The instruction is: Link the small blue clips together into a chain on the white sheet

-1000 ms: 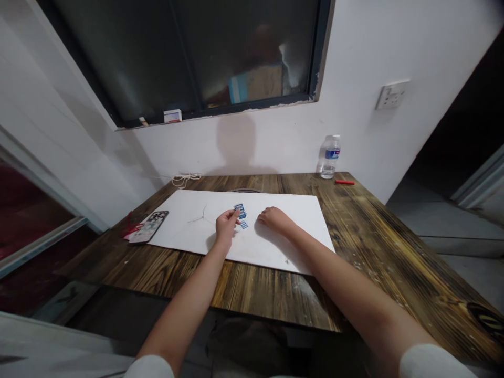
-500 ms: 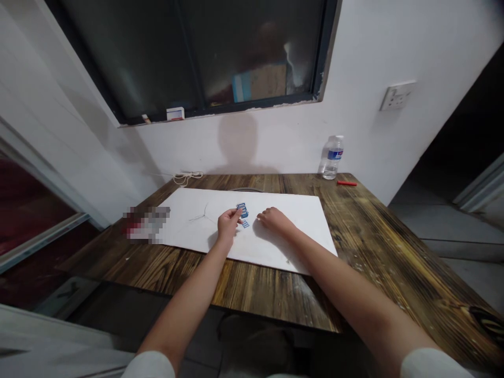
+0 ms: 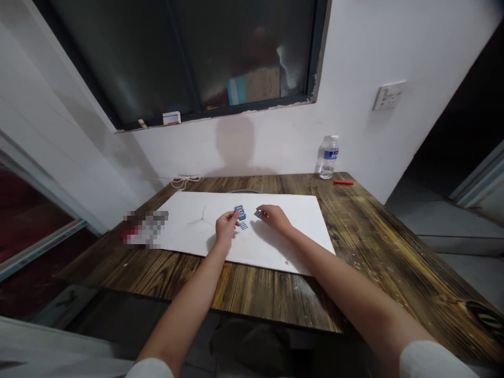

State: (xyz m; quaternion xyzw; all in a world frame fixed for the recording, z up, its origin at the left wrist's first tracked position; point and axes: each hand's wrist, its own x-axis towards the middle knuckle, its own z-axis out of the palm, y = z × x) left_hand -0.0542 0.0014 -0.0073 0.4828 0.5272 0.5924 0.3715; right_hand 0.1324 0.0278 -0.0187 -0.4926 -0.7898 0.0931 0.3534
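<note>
Over a white board (image 3: 275,252), my left hand (image 3: 226,228) pinches a blue frame-like piece with rectangular openings (image 3: 241,213) between thumb and fingers. Just below it shows a smaller blue slotted part (image 3: 243,226); I cannot tell whether it is joined to the piece or lies on the board. My right hand (image 3: 276,217), a short way to the right, grips a small dark blue slotted piece (image 3: 258,213) at its fingertips. The two hands are apart.
The board lies on a dark wooden table (image 3: 252,289). Thin dark strands (image 3: 202,217) rest on its left part. Behind are a white cord (image 3: 185,181), a water bottle (image 3: 327,157) and a red stick-like object (image 3: 343,182). A blurred patch (image 3: 145,228) covers something at left.
A small dark blue piece now shows at my right fingertips, where none was visible before. My left hand keeps its pinch. The whole view has shifted slightly.
</note>
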